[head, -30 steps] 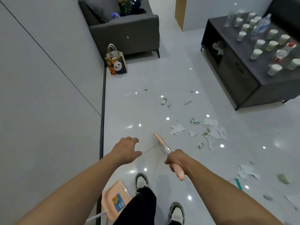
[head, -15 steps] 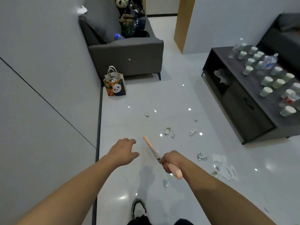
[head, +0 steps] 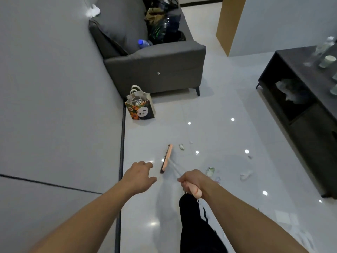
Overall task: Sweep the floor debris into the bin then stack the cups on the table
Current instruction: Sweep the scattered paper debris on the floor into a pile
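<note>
A: What is held, and by which hand?

B: The peach handle of the broom (head: 166,158) is clasped in the right hand (head: 191,180), the fingers wrapped fully around it with the handle end sticking out below the fist. A thin, blurred shaft runs from the fist far and left to the broom head, which is seen on the pale tiled floor (head: 209,110), its dark bristles turned to the left.

A: And the left hand (head: 139,175)?

B: Nothing is held by it. It is stretched forward with the fingers loosely spread, just left of the broom head and near the dark baseboard of the wall.

A: Where is the debris found?

B: Small paper scraps (head: 210,170) are scattered to the right of the broom head (one bit (head: 181,147) lies just beside its far end), and more are seen near the right edge. No bin can be made out.

A: The cups?

B: One pale cup (head: 328,61) is seen on the dark table (head: 299,57) at the far right, beside a clear bottle (head: 325,45); others are cut off by the frame edge.

A: Anything else?

B: A panda-printed bag (head: 140,105) is stood against the wall, near the grey sofa (head: 156,64).
</note>
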A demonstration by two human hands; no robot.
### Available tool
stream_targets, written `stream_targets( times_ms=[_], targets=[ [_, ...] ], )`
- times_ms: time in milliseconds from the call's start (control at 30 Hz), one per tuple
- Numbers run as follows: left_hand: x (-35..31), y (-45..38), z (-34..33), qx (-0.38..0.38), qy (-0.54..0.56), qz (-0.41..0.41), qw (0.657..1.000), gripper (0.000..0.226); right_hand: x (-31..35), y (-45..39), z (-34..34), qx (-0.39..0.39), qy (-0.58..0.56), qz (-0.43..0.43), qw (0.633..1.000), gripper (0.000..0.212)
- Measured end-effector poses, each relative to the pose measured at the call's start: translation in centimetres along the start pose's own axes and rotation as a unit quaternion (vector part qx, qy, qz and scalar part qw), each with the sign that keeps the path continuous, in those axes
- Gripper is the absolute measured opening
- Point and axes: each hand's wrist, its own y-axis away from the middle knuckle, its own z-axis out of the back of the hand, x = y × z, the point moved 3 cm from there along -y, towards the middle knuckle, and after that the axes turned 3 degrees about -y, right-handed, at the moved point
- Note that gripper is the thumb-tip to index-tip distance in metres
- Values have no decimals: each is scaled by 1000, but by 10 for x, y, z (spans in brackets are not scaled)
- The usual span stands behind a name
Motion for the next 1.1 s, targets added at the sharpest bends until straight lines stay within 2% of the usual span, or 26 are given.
stream_targets(
  times_ms=[167, 267, 333, 400, 467, 633, 700, 800, 933, 1100],
  targets=[
    [-33, -107, 41, 77, -63, -21, 995, 63, 85, -65, 20, -7, -128, -22, 992, 8],
    [-64, -168, 69, 76, -67, -59, 993, 60, 120, -90, 54, -8, -224, -24, 974, 10],
    [-84, -198, 82, 66, -54, -77, 993, 56, 129, -95, 81, -29, -287, -41, 957, 2],
    [-104, -221, 89, 79, -72, -105, 989, 54, 127, -90, 104, -18, -348, -66, 935, 13],
    [-126, -242, 91, 115, -115, -151, 975, 55, 119, -76, 122, -21, -409, -73, 909, 15],
    [-188, -278, 89, 132, -138, -277, 942, 45, 90, -27, 121, -95, -500, -61, 859, 12],
    [-208, -284, 87, 147, -158, -322, 922, 48, 75, -8, 112, -153, -517, -50, 841, 4],
    [-227, -289, 85, 158, -203, -384, 887, 53, 51, 7, 91, -236, -535, -53, 809, 7],
    [-230, -292, 95, 153, -221, -426, 864, 54, 42, 7, 67, -328, -515, -63, 789, 7],
    [-234, -298, 118, 143, -264, -450, 841, 57, 67, 0, 56, -403, -506, -78, 759, 8]
  ],
)
